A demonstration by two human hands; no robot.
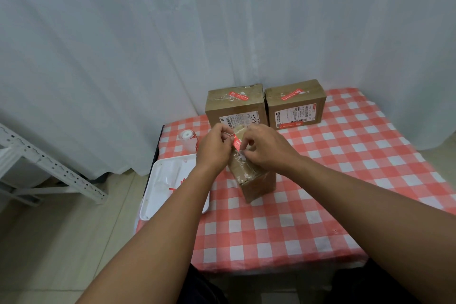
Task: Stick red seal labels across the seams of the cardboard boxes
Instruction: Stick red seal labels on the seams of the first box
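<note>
Red is the colour of the seal label (237, 143) that both hands hold over the top of the near box (256, 175). The left hand (213, 149) pinches the far end of the label with its fingers (225, 134) closed narrow on it. The right hand (266, 149) pinches the near end, and its fingers (246, 148) are narrow too. It looks like the sticking step for this box.

To do it well, the person should probably pull the label flat, lay its middle right over the taped seam, and put one end down first. Then a finger can rub along it so no bumps stay. If the label folds on itself, it may stick to itself and be spoiled.

White marks are printed on the label, but they are too small to read.

Behind the near box stand two more. The left far box (235, 106) has a red label (238, 96) on top and a white paper slip with a barcode and hand-written numbers, maybe "4221". The right far box (296, 106) has a red label on top and another on its front, with print too tiny to read.

Left of the near box sit a label roll (188, 136) and a white tray (170, 180) on the checked worktop (345, 180).
</note>
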